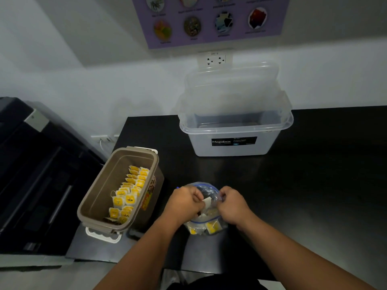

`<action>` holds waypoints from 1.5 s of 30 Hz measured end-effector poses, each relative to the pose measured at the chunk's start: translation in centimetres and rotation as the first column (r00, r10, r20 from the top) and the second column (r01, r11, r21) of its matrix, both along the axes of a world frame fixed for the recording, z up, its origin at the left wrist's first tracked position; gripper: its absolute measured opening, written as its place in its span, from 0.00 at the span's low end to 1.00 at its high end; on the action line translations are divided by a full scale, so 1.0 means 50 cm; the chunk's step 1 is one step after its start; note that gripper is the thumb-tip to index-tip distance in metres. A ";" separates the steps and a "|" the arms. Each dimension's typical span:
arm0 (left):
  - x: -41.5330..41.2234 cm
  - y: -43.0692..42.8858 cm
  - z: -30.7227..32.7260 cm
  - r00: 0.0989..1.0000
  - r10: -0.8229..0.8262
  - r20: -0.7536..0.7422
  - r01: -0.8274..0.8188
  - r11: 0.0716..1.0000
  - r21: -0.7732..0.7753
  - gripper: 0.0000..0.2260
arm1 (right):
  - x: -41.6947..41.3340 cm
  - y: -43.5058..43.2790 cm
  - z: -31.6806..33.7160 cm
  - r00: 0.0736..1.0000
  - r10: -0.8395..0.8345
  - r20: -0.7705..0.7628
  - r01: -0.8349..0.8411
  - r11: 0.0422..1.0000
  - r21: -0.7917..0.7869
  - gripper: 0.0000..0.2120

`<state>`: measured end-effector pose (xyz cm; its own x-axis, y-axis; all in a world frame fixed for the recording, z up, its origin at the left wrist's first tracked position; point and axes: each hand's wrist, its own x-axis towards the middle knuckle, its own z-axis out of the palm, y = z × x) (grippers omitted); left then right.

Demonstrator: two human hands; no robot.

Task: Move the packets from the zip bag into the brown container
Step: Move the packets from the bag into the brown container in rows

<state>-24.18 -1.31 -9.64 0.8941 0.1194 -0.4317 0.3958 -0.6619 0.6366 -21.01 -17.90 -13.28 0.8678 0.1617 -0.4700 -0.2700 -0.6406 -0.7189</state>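
Note:
A clear zip bag (204, 223) with a blue seal stands on the black counter in front of me, with yellow-and-white tea packets (213, 227) showing through its lower part. My left hand (184, 203) grips the bag's left rim and pinches a white packet (207, 201) at the opening. The bag's right rim is held by my right hand (233, 204). To the left stands the open brown container (98, 186), with several yellow tea packets (129, 191) lined up along its right side.
A clear Megabox tub (232, 132) with its lid raised stands at the back of the black counter (314, 185). A dark appliance (37, 174) sits lower at the far left. Behind are a white wall, a power socket (215, 59) and a purple poster (209, 19).

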 end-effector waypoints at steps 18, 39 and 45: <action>0.019 0.103 0.109 0.950 0.150 0.274 -0.068 0.955 -0.288 0.14 | 0.002 0.049 0.024 0.998 -0.050 -0.040 0.043 0.985 -0.169 0.09; -0.001 0.344 0.202 0.924 0.075 0.375 -0.057 0.997 -0.058 0.19 | -0.001 0.164 0.001 0.928 -0.371 -0.039 0.372 0.927 0.042 0.05; 0.002 0.379 0.190 0.922 0.120 0.367 -0.071 0.987 -0.145 0.09 | -0.018 0.182 -0.012 0.899 -0.437 -0.034 0.439 0.897 0.051 0.06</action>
